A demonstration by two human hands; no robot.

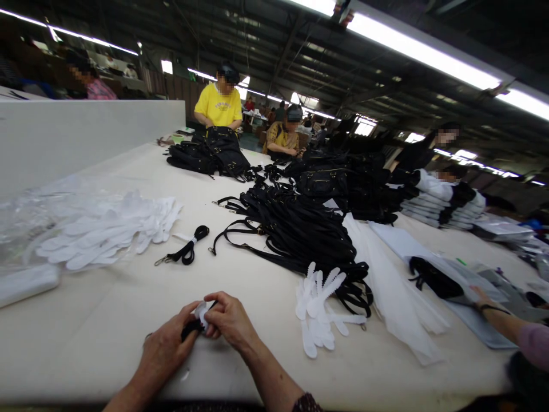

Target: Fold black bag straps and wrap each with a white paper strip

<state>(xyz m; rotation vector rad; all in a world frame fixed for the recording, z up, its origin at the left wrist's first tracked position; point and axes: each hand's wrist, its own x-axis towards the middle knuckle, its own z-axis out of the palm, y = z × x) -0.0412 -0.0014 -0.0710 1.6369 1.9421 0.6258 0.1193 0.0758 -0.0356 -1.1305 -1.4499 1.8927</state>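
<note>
- Here, my left hand [165, 350] and right hand [229, 320] meet low over the bench [240, 286], fingers of both clamped on one folded black strap [191, 328] with a white tie [201, 312] at its top.
- Judging by the pinch, the tie is going around the strap and is not closed yet; I cannot see whether it is fastened.
- One bundled strap [185, 252] lies finished, as I read it, further up the bench, its white band around the middle.
- A big strap pile [295, 232] sits to the right, loose and tangled, so most of the work looks left.
- Spare ties [319, 306] lie just beside that pile, near my right hand.
- More ties [109, 232] are heaped to the left, against clear plastic bags [26, 229].
- Another person's hand [482, 297] rests on sheets at the right edge, well apart from mine.
- Nothing lies between my hands and the spare ties.
</note>
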